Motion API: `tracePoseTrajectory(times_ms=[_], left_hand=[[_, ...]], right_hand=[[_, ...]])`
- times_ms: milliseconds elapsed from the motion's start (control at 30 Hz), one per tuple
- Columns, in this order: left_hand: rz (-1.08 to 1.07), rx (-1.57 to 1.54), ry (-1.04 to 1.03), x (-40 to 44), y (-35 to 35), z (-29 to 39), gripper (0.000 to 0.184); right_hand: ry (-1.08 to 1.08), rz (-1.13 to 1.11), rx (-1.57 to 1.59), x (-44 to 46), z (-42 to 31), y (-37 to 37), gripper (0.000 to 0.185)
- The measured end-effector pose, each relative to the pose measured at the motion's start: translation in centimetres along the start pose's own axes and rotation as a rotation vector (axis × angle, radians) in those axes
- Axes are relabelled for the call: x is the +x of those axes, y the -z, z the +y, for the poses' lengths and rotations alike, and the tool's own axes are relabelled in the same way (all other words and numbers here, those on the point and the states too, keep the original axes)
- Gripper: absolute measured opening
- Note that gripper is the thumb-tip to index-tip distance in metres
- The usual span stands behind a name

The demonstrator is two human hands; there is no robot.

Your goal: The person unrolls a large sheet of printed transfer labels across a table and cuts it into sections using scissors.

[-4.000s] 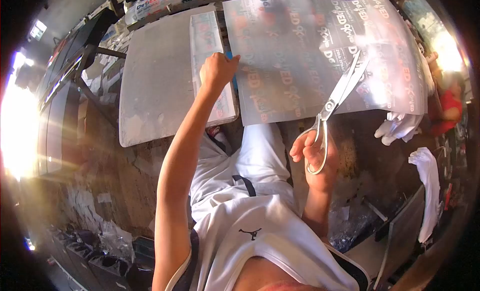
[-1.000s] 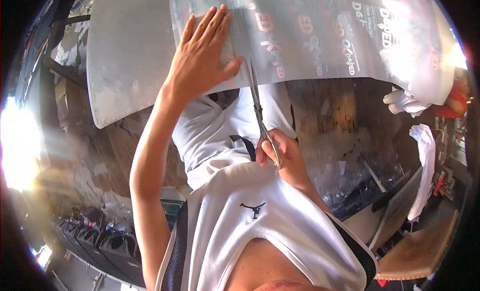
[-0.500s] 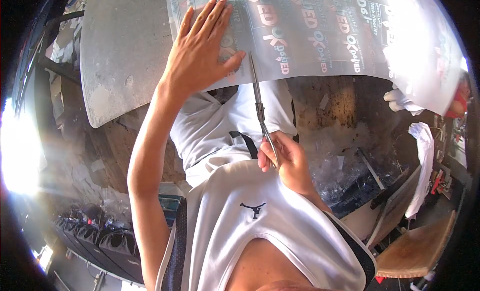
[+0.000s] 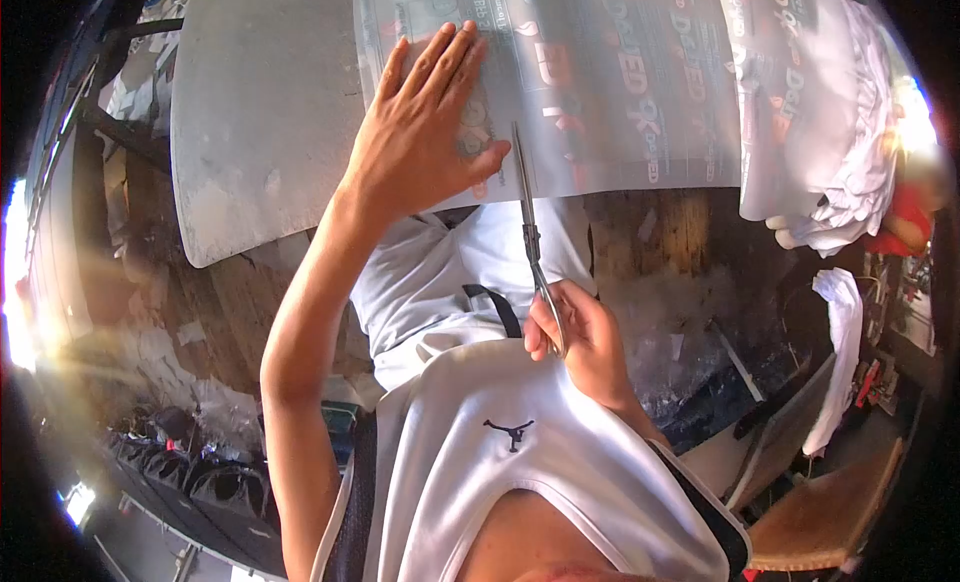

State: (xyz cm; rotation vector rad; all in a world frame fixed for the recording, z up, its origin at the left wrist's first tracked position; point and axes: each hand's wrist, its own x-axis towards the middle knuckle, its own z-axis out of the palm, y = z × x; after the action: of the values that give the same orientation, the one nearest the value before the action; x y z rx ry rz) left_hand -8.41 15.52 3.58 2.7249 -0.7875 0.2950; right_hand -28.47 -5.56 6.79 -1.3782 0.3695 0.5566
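Across a grey board point(image 4: 265, 112) lies a translucent printed plastic sheet point(image 4: 640, 102). My left hand point(image 4: 425, 132) rests flat on the sheet's left part, fingers spread, holding nothing. Metal scissors point(image 4: 530, 240) are in my right hand point(image 4: 580, 332), its fingers wrapped round the handles. The blades point away from me and reach over the near edge of the sheet, just right of my left thumb. They look nearly closed.
White cloth gloves or fabric point(image 4: 835, 222) bunch at the right under the sheet. Beyond is part of a person in red point(image 4: 905, 222). A white cloth point(image 4: 835, 352) hangs at the right, above a wooden board point(image 4: 825, 512). Black bags point(image 4: 225, 487) stand lower left.
Since the first frame, my left hand has opened flat on the sheet and the scissors have moved left to its near edge. Lately the sheet's right part has folded back toward the bunched white fabric.
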Motion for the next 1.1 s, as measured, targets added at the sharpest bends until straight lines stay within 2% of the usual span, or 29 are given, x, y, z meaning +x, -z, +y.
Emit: tracePoseTrajectory(times_ms=[1100], left_hand=[[-0.054,-0.070,0.035,0.2,0.9,0.2,0.101]], right_hand=[[-0.002,-0.009,-0.052,3.9,-3.9,0.2,0.030]])
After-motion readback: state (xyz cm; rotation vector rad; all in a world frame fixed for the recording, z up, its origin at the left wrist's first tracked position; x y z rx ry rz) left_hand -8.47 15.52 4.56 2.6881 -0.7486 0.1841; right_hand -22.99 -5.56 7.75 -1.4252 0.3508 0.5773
